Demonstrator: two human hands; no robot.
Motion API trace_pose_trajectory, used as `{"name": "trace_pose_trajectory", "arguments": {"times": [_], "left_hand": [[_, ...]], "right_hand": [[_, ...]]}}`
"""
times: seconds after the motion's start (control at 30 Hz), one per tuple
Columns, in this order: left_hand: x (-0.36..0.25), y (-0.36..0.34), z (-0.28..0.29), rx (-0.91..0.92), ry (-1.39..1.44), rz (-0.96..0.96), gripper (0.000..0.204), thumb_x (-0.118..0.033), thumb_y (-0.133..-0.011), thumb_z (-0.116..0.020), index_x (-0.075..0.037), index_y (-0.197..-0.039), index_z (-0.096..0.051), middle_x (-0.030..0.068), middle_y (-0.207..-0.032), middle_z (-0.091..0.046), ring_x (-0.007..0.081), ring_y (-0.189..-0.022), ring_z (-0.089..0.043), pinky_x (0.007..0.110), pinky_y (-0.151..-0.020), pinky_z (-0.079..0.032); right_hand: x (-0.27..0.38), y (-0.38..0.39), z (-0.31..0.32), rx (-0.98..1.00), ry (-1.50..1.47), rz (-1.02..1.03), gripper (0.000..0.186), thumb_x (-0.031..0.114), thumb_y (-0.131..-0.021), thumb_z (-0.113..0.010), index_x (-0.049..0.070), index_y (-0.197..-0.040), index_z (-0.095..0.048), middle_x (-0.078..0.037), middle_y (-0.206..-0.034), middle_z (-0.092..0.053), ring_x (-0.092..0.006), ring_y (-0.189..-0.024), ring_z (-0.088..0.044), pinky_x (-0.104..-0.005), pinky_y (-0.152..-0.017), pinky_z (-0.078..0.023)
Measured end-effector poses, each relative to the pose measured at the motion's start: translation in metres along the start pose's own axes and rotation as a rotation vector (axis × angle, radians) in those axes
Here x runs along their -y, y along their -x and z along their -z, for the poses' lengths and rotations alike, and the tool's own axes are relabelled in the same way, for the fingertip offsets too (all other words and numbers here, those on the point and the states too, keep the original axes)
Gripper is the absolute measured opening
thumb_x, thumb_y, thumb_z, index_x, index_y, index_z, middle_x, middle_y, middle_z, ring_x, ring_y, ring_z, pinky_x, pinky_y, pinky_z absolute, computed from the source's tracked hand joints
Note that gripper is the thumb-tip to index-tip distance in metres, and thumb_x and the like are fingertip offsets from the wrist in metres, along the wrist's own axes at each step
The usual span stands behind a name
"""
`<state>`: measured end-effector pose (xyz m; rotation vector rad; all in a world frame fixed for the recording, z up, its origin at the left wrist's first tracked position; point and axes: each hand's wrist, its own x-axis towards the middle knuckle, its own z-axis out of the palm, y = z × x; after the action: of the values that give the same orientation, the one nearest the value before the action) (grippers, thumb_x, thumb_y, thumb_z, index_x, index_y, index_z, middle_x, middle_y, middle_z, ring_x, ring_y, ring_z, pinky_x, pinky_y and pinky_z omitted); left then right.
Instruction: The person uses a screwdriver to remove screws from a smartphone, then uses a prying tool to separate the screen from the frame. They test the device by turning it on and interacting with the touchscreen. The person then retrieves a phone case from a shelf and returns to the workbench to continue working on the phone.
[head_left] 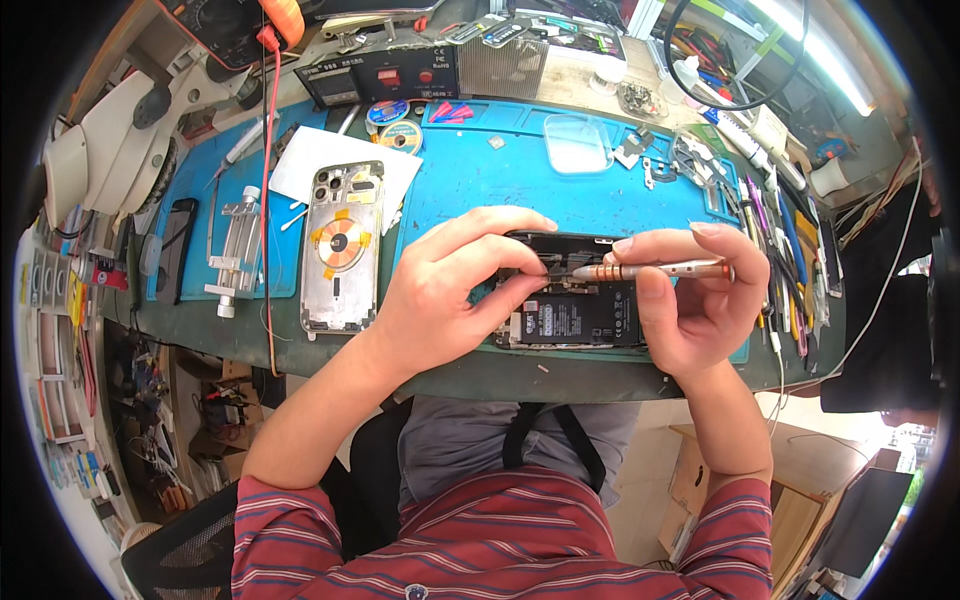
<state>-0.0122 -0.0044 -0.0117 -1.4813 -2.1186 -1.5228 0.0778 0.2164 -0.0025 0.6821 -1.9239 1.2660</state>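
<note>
While phone (576, 251) lies open, battery (588, 318) in, closing undone, our right hand (705, 305) grips screwdriver (628, 271); hold of left hand (440, 283) unclear

this looked like an electronics repair workshop: an opened phone (590, 322) lay on a blue work mat (470, 185), among a microscope (112, 155), wire spools (401, 137), a multimeter (215, 28) and crowded hand tools (800, 255).

From here I see a red shirt (500, 540) with dark and pale stripes, bright blue work mat (480, 195), black phone battery (585, 318) and a seemingly coppery screwdriver (640, 271).
</note>
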Motion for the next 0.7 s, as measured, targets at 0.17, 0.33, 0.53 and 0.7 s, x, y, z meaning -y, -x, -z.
{"name": "trace_pose_trajectory", "arguments": {"times": [0.17,0.33,0.53,0.7], "left_hand": [[-0.0008,0.0003,0.0006,0.006,0.001,0.010,0.019,0.003,-0.077,-0.080,-0.003,-0.091,-0.068,0.0144,-0.116,-0.070,0.0263,-0.103,-0.069,0.035,-0.087,-0.056],[0.0022,0.0023,-0.0006,-0.001,0.001,-0.004,0.019,0.003,-0.077,-0.081,-0.003,-0.089,-0.068,0.0152,-0.116,-0.070,0.0272,-0.105,-0.069,0.036,-0.088,-0.056],[0.0015,0.0027,0.0001,0.003,-0.010,-0.002,0.019,0.003,-0.076,-0.081,-0.002,-0.089,-0.067,0.0154,-0.115,-0.070,0.0276,-0.105,-0.069,0.036,-0.088,-0.056],[0.0011,0.0006,-0.0023,-0.031,-0.016,-0.019,0.018,0.000,-0.076,-0.080,-0.004,-0.088,-0.066,0.0123,-0.112,-0.071,0.0284,-0.100,-0.070,0.036,-0.083,-0.056]], "right_hand": [[0.0008,-0.0008,0.0009,0.018,0.019,0.004,0.048,-0.009,-0.090,-0.066,-0.003,-0.129,-0.038,-0.022,-0.097,-0.072,-0.0216,-0.080,-0.072,-0.0302,-0.071,-0.056],[0.0009,0.0001,0.0006,0.034,-0.007,0.000,0.050,-0.011,-0.089,-0.067,-0.001,-0.128,-0.038,-0.023,-0.097,-0.071,-0.0224,-0.082,-0.073,-0.0300,-0.070,-0.058],[0.0032,-0.0018,-0.0003,0.047,0.018,-0.004,0.050,-0.012,-0.088,-0.067,-0.001,-0.127,-0.038,-0.023,-0.097,-0.071,-0.0235,-0.084,-0.073,-0.0306,-0.072,-0.058],[0.0012,-0.0008,0.0013,0.042,0.020,0.014,0.050,-0.011,-0.088,-0.067,-0.001,-0.128,-0.038,-0.022,-0.097,-0.071,-0.0225,-0.082,-0.073,-0.0297,-0.070,-0.057]]}}
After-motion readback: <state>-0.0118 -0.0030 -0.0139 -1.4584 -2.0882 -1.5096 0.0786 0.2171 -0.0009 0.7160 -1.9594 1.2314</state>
